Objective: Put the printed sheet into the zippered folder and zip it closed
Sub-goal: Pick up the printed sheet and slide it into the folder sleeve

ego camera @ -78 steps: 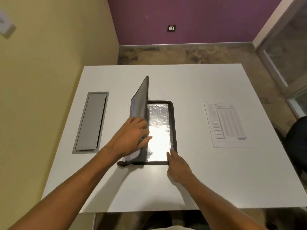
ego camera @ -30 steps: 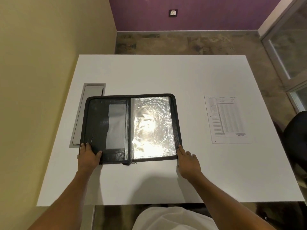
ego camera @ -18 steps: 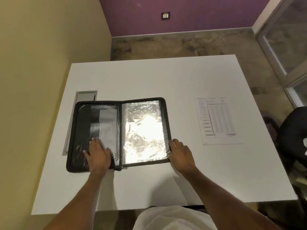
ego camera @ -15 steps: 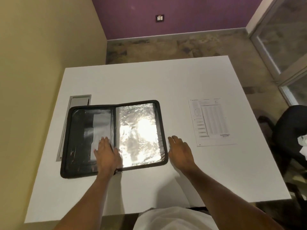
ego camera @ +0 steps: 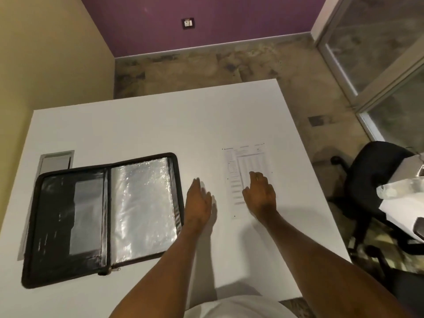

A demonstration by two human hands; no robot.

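Note:
The black zippered folder (ego camera: 103, 216) lies open and flat on the left of the white table (ego camera: 160, 122), its right half a shiny clear sleeve, its zipper pull at the near spine. The printed sheet (ego camera: 246, 164) lies flat to the right of it. My right hand (ego camera: 260, 191) hovers over or rests on the sheet's lower part, fingers apart, holding nothing. My left hand (ego camera: 198, 200) is open between the folder's right edge and the sheet, apart from both.
A grey cable hatch (ego camera: 56, 160) is set in the table, partly under the folder's far left corner. A black office chair (ego camera: 376, 180) stands off the table's right edge. A yellow wall runs along the left.
The folder was opened flat. Both hands have left it and moved right: the left hand from the folder's spine to bare table, the right hand onto the printed sheet.

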